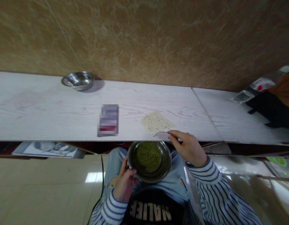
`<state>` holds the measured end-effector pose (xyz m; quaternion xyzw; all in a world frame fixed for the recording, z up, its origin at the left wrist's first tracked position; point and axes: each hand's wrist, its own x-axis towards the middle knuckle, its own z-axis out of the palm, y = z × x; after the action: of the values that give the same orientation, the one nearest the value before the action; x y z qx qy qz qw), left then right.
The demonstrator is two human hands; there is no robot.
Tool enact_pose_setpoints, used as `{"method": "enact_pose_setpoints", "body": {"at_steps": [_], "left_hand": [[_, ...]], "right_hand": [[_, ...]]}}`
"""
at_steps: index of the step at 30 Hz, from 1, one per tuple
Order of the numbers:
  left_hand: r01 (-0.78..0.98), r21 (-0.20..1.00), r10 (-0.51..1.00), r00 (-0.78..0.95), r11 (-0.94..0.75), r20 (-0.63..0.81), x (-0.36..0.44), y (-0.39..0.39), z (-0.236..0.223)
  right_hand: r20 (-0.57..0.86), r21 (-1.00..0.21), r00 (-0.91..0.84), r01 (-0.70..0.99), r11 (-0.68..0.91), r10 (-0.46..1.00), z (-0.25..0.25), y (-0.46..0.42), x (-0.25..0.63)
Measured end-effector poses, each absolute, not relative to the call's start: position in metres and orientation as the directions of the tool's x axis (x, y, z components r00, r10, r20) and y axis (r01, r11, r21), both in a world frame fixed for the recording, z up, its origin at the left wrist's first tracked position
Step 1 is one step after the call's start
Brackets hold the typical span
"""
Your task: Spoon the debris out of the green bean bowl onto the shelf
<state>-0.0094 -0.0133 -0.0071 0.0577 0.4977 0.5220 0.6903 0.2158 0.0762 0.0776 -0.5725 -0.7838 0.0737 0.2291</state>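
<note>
My left hand point(126, 181) grips the left rim of a steel bowl point(167, 165), thumb over the edge. The bowl sits over my lap, just below the front edge of the table, with green mung beans point(148, 156) inside. My right hand point(190, 147) pinches a thin, see-through half-round plastic piece point(162, 135), shaped like a protractor, at the table's edge. Right behind that piece lies a flat heap of pale grains point(156, 121) with a few darker specks. Whether the plastic touches the grains I cannot tell.
A second steel bowl point(78, 81) stands against the wall at the back left. A flat, blurred-out phone-like rectangle point(108, 120) lies left of the grains. To the right are a clear plastic bottle point(261, 86) and a black item point(275, 109). An open drawer point(48, 149) shows under the table.
</note>
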Motion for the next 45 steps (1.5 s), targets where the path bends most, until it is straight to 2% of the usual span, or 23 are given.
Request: {"method": "enact_pose_setpoints", "body": {"at_steps": [23,37,45], "left_hand": [[-0.655,0.605,0.772,-0.052,0.453,-0.634,-0.013,-0.014,-0.008],[-0.663,0.607,0.770,-0.073,0.438,-0.634,-0.014,-0.012,-0.011],[-0.671,0.590,0.777,-0.034,0.449,-0.629,-0.015,-0.012,-0.011]], "right_hand": [[0.264,-0.371,-0.262,0.861,0.348,0.928,0.074,0.085,0.210],[0.301,-0.361,-0.168,0.891,0.275,0.939,0.077,0.103,0.224],[0.263,-0.399,-0.277,0.841,0.365,0.924,0.078,0.091,0.220]]}}
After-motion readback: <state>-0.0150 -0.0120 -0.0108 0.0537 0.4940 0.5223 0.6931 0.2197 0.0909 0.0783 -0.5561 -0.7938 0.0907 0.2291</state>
